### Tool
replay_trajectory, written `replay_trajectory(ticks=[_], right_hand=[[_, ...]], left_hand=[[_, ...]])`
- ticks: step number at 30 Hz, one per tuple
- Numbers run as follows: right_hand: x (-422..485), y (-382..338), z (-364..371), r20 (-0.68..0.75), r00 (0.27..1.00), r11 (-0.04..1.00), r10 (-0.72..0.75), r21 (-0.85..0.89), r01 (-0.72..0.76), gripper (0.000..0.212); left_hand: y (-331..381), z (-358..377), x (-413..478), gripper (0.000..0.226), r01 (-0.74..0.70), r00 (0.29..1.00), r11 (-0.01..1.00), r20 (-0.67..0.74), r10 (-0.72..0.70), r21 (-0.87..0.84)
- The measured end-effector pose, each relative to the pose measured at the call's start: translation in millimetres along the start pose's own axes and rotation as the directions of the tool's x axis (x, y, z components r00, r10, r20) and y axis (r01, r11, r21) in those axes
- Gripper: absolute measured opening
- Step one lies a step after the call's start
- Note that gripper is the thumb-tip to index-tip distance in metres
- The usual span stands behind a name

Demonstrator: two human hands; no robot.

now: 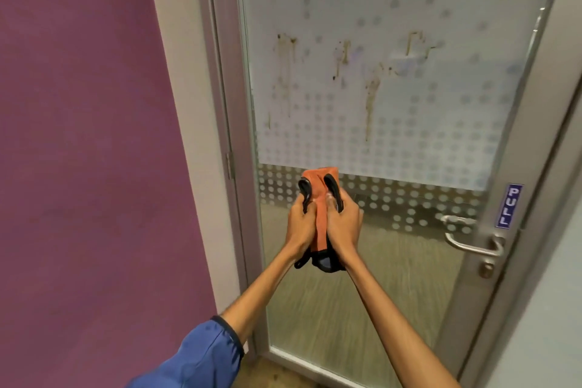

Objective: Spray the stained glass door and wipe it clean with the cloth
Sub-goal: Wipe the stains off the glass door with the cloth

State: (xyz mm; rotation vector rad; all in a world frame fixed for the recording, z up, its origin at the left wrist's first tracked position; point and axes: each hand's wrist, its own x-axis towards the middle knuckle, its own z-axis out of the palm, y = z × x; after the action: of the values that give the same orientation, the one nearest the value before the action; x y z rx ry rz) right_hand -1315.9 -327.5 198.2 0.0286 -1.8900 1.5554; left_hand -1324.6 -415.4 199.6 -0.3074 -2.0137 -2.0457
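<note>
head view shows our left hand (301,224) and right hand (343,221) pressed together, both gripping the bunched orange cloth (321,198) held just short of the glass door (393,142). beyond, brown stains (371,98) streak the frosted pane, so we judge wiping hasn't begun; no spray bottle is visible.
</note>
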Motion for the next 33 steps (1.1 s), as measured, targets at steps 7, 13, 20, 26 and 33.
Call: replay_trajectory(ticks=[7,13,20,26,33], right_hand=[[38,1,101,0.049,0.996,0.994,-0.072,-0.084,0.076,0.066],[67,-5,154,-0.024,0.984,0.960,-0.179,-0.221,0.170,0.068],[106,7,183,-0.075,0.968,0.942,-0.239,-0.258,0.213,0.070],[155,1,199,-0.213,0.925,0.934,-0.316,-0.242,0.264,0.057],[238,-50,197,-0.366,0.836,0.912,-0.409,-0.146,0.383,0.048]], left_hand=[[14,-67,79,0.021,0.105,0.991,0.961,0.112,-0.078,-0.257],[13,-95,130,0.039,0.136,0.984,0.929,0.156,-0.086,-0.345],[6,-100,187,0.038,0.173,0.979,0.901,0.171,-0.113,-0.397],[18,-99,237,0.051,0.152,0.961,0.906,0.272,-0.042,-0.396],[74,-104,317,0.034,-0.255,0.962,0.936,0.035,0.271,-0.243]])
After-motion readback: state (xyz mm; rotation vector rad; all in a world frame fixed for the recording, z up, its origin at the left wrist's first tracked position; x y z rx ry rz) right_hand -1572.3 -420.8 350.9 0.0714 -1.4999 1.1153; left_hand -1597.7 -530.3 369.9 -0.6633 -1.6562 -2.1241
